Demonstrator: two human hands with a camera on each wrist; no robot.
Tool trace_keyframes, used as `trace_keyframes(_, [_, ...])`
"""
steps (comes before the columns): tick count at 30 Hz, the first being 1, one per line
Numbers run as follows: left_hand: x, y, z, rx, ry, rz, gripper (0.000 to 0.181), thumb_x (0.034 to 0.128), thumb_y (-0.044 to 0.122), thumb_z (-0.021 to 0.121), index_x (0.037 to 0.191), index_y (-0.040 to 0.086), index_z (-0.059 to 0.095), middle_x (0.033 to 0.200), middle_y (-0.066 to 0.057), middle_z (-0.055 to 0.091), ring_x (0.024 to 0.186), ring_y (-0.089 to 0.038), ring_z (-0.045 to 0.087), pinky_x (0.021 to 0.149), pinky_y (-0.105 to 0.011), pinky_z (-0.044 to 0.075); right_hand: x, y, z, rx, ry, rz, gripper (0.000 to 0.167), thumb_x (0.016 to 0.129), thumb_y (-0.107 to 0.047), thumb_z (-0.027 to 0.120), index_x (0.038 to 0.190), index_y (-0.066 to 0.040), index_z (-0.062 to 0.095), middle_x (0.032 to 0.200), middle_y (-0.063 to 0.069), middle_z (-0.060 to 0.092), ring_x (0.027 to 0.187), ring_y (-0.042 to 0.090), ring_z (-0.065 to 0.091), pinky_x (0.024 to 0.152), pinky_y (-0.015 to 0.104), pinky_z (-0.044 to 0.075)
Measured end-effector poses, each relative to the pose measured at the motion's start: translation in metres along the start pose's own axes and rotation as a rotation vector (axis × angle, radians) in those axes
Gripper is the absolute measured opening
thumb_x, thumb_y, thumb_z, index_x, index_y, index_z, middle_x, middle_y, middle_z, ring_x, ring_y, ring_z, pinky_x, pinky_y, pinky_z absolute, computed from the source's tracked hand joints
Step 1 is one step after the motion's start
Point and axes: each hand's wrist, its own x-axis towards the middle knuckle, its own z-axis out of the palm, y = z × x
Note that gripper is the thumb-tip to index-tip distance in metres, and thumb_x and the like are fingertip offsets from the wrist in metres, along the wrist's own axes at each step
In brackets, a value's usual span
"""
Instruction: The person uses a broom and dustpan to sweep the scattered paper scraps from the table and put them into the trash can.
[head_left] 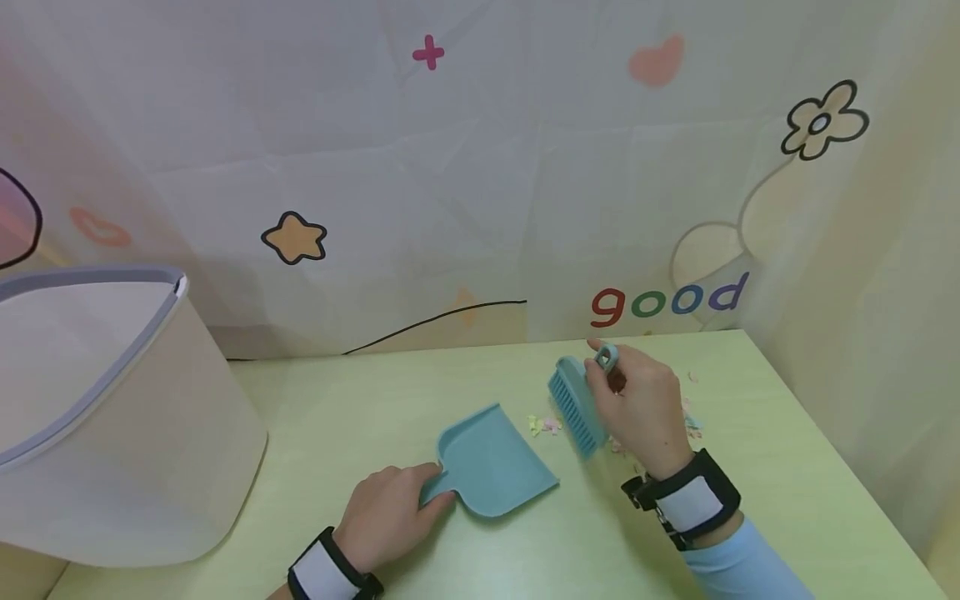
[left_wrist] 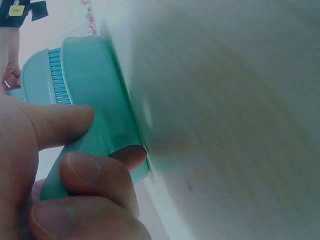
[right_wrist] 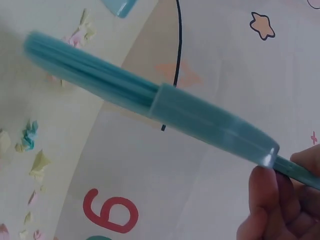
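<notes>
The brush (head_left: 579, 404) was gripped by the right hand (head_left: 643, 402); whether the tabletop (head_left: 337, 433) was touched by it could not be told. The dustpan (head_left: 493, 467) was held low at the tabletop by the left hand (head_left: 392, 510), its handle pinched. Around the brush, paper scraps (head_left: 551, 426) were scattered. Sweeping was judged in hand; next, the scraps should be brushed toward the dustpan's front edge.

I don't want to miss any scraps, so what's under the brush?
Small colored scraps show on the table to either side of the brush; whatever lies directly beneath its bristles is covered.
</notes>
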Motion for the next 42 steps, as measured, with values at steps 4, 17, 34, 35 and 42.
trace_keyframes(4, [0.0, 0.0, -0.001, -0.01, 0.005, -0.001, 0.019, 0.0942, 0.039, 0.074, 0.095, 0.02, 0.07, 0.06, 0.013, 0.026, 0.053, -0.002, 0.033, 0.049, -0.024, 0.02, 0.0, 0.0, 0.0, -0.044, 0.039, -0.03, 0.014, 0.09, -0.006, 0.079, 0.081, -0.002, 0.07, 0.065, 0.006, 0.059, 0.056, 0.014, 0.048, 0.051, 0.024, 0.037])
trace_keyframes(17, [0.004, 0.0, -0.003, -0.049, -0.005, -0.014, 0.019, 0.0928, 0.04, 0.076, 0.085, 0.025, 0.067, 0.06, 0.014, 0.025, 0.053, -0.001, 0.031, 0.05, -0.024, 0.02, -0.009, -0.002, 0.02, -0.114, 0.013, -0.097, 0.015, 0.086, -0.009, 0.085, 0.093, 0.0, 0.076, 0.067, 0.006, 0.058, 0.058, 0.014, 0.05, 0.051, 0.025, 0.042])
trace_keyframes(34, [0.004, 0.001, -0.002, -0.071, -0.007, -0.011, 0.027, 0.0908, 0.042, 0.077, 0.108, 0.022, 0.081, 0.057, 0.015, 0.026, 0.05, 0.0, 0.027, 0.048, -0.024, 0.019, -0.023, -0.015, 0.035, 0.052, -0.022, -0.239, 0.02, 0.081, -0.006, 0.088, 0.099, -0.004, 0.081, 0.07, -0.003, 0.057, 0.062, 0.011, 0.063, 0.052, 0.018, 0.043])
trace_keyframes(35, [0.004, 0.001, -0.002, -0.073, -0.007, -0.011, 0.027, 0.0908, 0.041, 0.077, 0.109, 0.022, 0.081, 0.057, 0.015, 0.026, 0.05, 0.0, 0.028, 0.048, -0.024, 0.019, -0.023, -0.015, 0.036, 0.056, -0.025, -0.252, 0.02, 0.081, -0.007, 0.088, 0.099, -0.005, 0.081, 0.07, -0.004, 0.056, 0.062, 0.01, 0.062, 0.052, 0.017, 0.042])
trace_keyframes(42, [0.004, 0.0, -0.001, -0.079, -0.011, -0.015, 0.027, 0.0909, 0.042, 0.077, 0.109, 0.022, 0.081, 0.056, 0.016, 0.028, 0.049, 0.0, 0.03, 0.047, -0.023, 0.02, -0.025, -0.02, 0.038, 0.141, -0.055, -0.291, 0.024, 0.081, -0.006, 0.087, 0.105, -0.01, 0.081, 0.07, -0.007, 0.054, 0.063, 0.006, 0.058, 0.052, 0.012, 0.036])
